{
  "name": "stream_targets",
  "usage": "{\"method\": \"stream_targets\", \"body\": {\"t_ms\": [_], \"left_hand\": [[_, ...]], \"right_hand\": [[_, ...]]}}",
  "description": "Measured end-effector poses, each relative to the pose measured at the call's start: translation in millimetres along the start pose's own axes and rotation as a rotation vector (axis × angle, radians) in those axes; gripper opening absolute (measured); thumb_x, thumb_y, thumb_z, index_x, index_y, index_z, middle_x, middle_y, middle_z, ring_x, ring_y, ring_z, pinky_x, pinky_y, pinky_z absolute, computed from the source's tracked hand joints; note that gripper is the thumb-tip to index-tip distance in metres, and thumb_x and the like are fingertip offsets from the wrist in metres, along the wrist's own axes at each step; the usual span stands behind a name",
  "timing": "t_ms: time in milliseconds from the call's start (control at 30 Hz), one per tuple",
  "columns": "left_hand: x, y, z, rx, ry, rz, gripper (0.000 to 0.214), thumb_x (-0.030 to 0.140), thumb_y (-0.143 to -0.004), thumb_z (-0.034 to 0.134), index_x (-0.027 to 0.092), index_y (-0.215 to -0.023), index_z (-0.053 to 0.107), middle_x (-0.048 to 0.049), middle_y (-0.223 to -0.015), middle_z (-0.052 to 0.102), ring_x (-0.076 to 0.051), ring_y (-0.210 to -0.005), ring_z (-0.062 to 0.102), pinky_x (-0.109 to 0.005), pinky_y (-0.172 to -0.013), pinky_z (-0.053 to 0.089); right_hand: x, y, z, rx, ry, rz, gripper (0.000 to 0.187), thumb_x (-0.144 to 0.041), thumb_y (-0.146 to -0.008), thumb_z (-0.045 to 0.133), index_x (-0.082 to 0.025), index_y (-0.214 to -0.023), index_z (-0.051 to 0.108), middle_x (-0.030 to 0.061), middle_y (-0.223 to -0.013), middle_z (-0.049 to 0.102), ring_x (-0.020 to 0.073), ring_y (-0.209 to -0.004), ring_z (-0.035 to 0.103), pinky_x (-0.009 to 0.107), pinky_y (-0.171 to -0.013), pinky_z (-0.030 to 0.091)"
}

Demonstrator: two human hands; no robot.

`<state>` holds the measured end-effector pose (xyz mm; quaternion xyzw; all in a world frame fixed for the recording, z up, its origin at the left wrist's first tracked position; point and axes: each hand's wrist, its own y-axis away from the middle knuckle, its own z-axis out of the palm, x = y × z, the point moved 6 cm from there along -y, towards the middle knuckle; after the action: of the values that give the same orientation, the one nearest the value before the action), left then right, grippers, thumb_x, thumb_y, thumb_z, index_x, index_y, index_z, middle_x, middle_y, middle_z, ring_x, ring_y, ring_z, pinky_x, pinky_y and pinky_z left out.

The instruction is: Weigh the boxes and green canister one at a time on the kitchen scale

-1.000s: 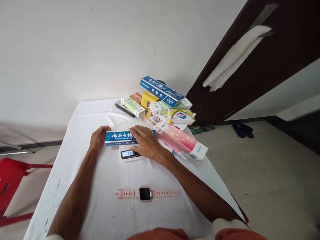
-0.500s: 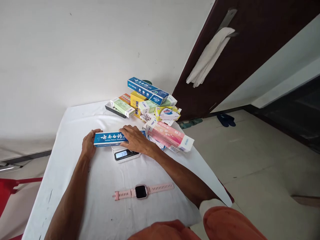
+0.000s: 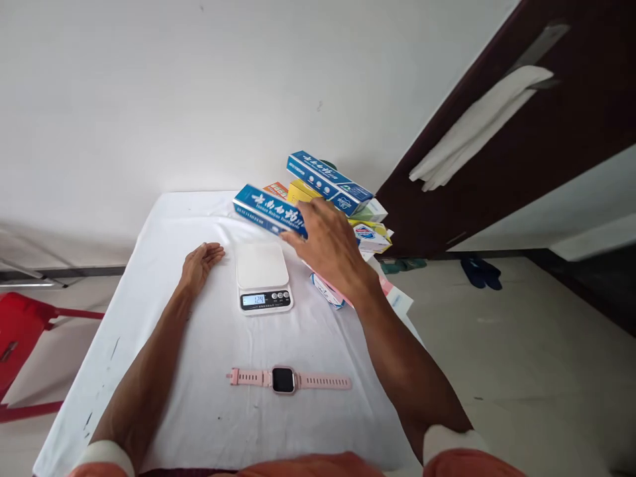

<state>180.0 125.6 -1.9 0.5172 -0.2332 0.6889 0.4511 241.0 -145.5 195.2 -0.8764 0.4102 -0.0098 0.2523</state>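
My right hand (image 3: 330, 245) grips a blue toothpaste box (image 3: 268, 211) by its right end and holds it raised before the pile of cartons. My left hand (image 3: 199, 266) lies on the cloth left of the scale, holding nothing, its fingers stretched out and loosely together. Between my hands stands a white digital scale (image 3: 262, 268) with a bare platform; its lit display seems to read 124. A second blue toothpaste box (image 3: 328, 182) tops the pile. A yellow box (image 3: 301, 192) and a yellow-white soap box (image 3: 371, 236) show partly behind my right hand.
A pink watch (image 3: 283, 379) lies stretched out on the white tablecloth (image 3: 209, 411) near me. The wall (image 3: 149, 99) rises behind the table. To the left is a red chair (image 3: 22, 338); on the right a dark door (image 3: 462, 172) has a white towel (image 3: 479, 129) on its handle.
My right hand has lifted the toothpaste box off the scale toward the pile. My left hand has let go of its left end. The view has shifted somewhat.
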Motion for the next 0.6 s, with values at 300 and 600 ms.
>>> {"method": "stream_targets", "body": {"t_ms": [300,600], "left_hand": [[-6,-2,-4.7,-0.023,0.030,-0.019,0.042,0.052,-0.087,0.077,0.011,-0.095,0.077,-0.0155,-0.102,0.078,-0.023,-0.096,0.076,-0.041,-0.100,0.057],[-11,-6,-3.9,-0.024,0.061,-0.057,0.039,0.049,-0.088,0.077,0.011,-0.096,0.077,-0.0153,-0.101,0.078,-0.023,-0.095,0.076,-0.040,-0.099,0.058]], "right_hand": [[8,-123,97,-0.120,-0.019,0.201,0.027,-0.022,-0.095,0.063,-0.005,-0.116,0.066,0.0297,-0.131,0.063,0.0449,-0.128,0.057,0.060,-0.106,0.045],[23,-141,158,-0.143,0.028,0.215,0.027,-0.020,-0.097,0.059,-0.002,-0.116,0.067,0.0318,-0.129,0.062,0.0439,-0.130,0.051,0.059,-0.102,0.045]]}}
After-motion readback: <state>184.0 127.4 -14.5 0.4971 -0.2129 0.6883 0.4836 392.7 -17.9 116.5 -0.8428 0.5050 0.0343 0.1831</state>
